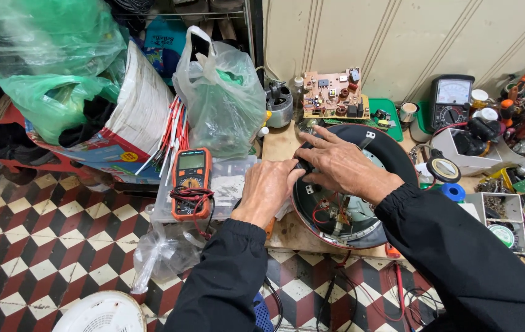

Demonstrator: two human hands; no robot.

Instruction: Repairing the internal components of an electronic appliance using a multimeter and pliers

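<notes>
Fingers of the left hand (266, 187) curl closed against the near rim of the round black appliance shell (397, 157), steadying it; right hand (335, 161) fingers press down, half-bent, on a small dark part inside, though their grip is hidden. Judging by this, inspection of the red-wired internals just below the fingertips is underway; careful, light handling seems needed.

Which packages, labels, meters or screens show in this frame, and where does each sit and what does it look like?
Digital multimeter: orange and black, grey screen, on a clear plastic box left of the left hand.
Analog meter: black, pale dial face, upright against the back wall.
Green plastic bags: bulging, top left.
Clear plastic bag: tied, behind the multimeter.
Printed cardboard box: red and blue, tilted under the green bags.
</notes>
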